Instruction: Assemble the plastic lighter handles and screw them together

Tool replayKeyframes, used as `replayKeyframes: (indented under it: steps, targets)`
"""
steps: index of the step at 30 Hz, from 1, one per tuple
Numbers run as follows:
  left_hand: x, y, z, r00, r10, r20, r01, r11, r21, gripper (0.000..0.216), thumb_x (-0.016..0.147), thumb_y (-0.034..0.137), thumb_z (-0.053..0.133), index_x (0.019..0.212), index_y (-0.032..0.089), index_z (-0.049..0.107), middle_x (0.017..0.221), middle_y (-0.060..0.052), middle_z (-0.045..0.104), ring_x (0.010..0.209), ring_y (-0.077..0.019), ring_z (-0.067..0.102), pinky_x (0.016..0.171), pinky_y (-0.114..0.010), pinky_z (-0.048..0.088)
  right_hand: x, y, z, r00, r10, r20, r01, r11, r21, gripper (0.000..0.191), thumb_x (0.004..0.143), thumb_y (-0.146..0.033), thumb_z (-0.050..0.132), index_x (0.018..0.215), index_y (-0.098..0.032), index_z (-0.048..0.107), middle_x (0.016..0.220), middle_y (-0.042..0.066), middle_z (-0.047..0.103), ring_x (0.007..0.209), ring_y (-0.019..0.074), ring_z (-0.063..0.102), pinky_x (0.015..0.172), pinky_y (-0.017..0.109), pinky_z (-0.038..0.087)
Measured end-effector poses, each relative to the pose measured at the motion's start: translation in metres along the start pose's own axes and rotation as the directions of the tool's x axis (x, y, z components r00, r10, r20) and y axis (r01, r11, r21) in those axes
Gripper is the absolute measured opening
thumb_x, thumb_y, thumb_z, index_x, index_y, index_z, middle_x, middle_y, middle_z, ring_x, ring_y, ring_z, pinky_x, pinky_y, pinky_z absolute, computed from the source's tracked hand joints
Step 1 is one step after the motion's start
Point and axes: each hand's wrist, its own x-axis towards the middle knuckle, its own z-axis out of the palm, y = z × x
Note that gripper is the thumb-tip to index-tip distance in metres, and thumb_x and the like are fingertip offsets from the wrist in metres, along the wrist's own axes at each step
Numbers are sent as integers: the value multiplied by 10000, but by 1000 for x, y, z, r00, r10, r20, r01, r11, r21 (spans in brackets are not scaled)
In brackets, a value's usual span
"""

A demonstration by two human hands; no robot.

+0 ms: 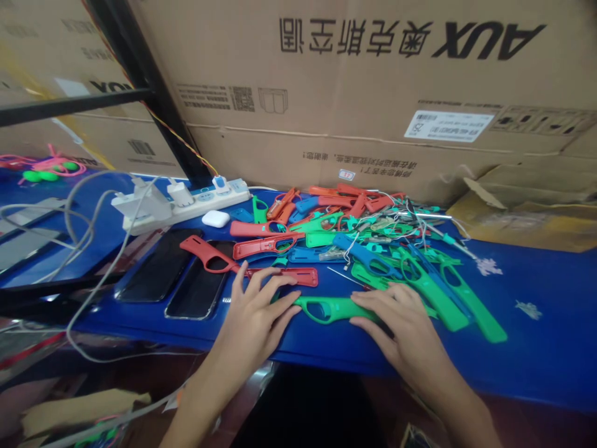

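A green lighter casing (336, 307) with a trigger opening lies level near the table's front edge. My left hand (259, 310) pinches its narrow left end between thumb and fingers. On its right end my right hand (400, 316) is closed, with thumb below and fingers above, hiding that end. Just behind my left fingers is a red casing half (302, 276), showing its hollow inside. Another red casing (205, 254) lies across two dark phones. Behind my right hand several green and blue casings lie in a heap, with a long green casing (476, 305) farthest right.
A blue table (550, 298) carries everything. At the left stand a white power strip (205, 202) with plugs, a white earphone case (215, 219) and a black phone (158, 264). Thin wires and metal rods (424, 216) stick out of the heap. A large cardboard box (354, 93) stands behind.
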Motion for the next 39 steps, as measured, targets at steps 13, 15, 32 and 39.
replayKeyframes:
  steps: [13,15,32,39]
  targets:
    - [-14,-8,-18,981,-126,-147,127,992,0,457,989,390,636,1411,236,553,1413,-115,640,1311,-318,570,1217,-630,267,-7,-4,6,992,-86,-92,79,994,-77,212,1019,-289,605,1192,-187,671,1098,69,785,906,253,666,988,503,433]
    - [-28,-33,-35,936,-231,-265,255,965,61,407,1004,408,596,1371,234,581,1374,-119,664,1313,-338,574,1185,-621,335,-9,-4,8,993,-76,-95,71,996,-54,204,1017,-287,610,1191,-194,663,1103,78,776,937,257,673,997,504,440]
    - [-103,11,-45,599,-643,-477,561,762,-324,279,1019,421,501,1069,218,686,1128,-76,703,1146,-303,630,1104,-493,446,-17,-10,-1,982,-50,-180,85,977,194,216,965,-221,695,1171,-277,726,1149,35,776,1039,229,697,934,409,492]
    - [-71,88,-4,719,-695,-14,149,173,-974,450,1027,486,528,1434,296,542,1486,-113,579,1227,-293,642,994,-425,536,-37,-75,2,868,493,64,-382,577,722,167,913,-383,744,1059,-326,802,1065,14,811,983,217,753,878,309,576]
